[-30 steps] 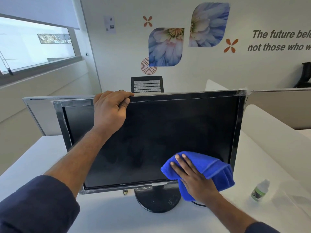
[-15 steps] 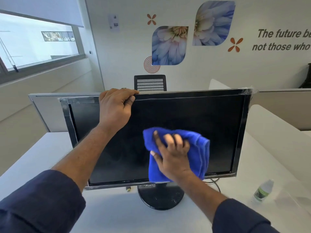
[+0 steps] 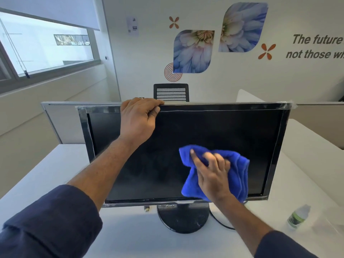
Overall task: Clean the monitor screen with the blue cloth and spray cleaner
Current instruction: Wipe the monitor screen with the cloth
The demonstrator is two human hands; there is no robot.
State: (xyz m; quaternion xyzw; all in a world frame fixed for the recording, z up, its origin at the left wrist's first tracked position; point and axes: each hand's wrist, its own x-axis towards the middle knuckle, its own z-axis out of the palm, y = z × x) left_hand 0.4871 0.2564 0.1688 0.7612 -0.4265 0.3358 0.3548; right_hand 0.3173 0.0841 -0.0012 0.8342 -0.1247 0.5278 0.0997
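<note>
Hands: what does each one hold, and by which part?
The left hand holds the monitor by its top edge. The right hand presses the bunched blue cloth against the screen.

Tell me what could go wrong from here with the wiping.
The right hand presses the cloth on the screen; the monitor could tip if the left hand lets go of the top edge. The bottle near the right elbow could get knocked over.
</note>
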